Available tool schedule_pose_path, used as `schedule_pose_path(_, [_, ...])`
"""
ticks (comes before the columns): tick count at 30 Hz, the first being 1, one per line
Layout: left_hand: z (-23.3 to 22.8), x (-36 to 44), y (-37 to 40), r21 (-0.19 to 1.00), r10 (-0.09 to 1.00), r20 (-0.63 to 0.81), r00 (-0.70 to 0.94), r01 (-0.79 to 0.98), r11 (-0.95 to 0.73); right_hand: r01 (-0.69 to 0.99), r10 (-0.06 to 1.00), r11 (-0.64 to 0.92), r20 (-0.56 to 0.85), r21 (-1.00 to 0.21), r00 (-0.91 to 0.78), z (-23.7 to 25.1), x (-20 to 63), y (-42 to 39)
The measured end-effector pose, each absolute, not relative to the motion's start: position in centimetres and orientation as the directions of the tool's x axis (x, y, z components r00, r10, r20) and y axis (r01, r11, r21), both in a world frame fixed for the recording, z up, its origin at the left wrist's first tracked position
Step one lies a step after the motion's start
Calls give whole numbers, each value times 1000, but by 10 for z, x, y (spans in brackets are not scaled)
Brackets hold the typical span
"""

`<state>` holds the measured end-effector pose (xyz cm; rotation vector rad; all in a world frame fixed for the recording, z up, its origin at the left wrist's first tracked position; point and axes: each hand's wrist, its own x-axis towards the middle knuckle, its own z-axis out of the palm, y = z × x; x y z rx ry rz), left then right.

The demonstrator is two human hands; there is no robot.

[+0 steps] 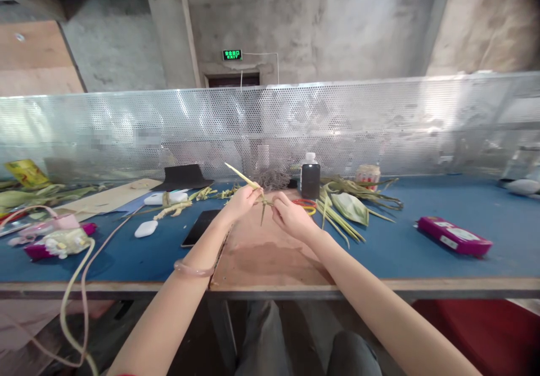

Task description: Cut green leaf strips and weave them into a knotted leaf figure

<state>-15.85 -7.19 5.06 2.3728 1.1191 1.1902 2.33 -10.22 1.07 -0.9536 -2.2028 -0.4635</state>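
Observation:
My left hand [245,200] and my right hand [289,213] are raised close together above a brown board [270,261]. Between their fingertips is a small piece of woven leaf strips [264,202], with a pointed end hanging down. One pale strip [240,174] sticks out to the upper left past my left fingers. Both hands are closed, pinching the piece from either side. Behind them lies a tangle of dark grey strands [273,180]. Scissors with red and yellow handles [307,204], partly hidden, lie just past my right hand.
Right of the board are green leaf strips [341,227], a dark bottle with a white cap [310,178] and a magenta pack [453,236]. To the left are a black phone [202,229], a white earphone case [145,229] and cables [84,286]. A perforated metal screen [189,128] stands behind.

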Motion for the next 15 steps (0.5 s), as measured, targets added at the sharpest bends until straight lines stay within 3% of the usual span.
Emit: schedule_pose_path(15, [51,-151,-68,487,771,606,197,674,-555,748,520,664,715,7,-468,11,17,-102])
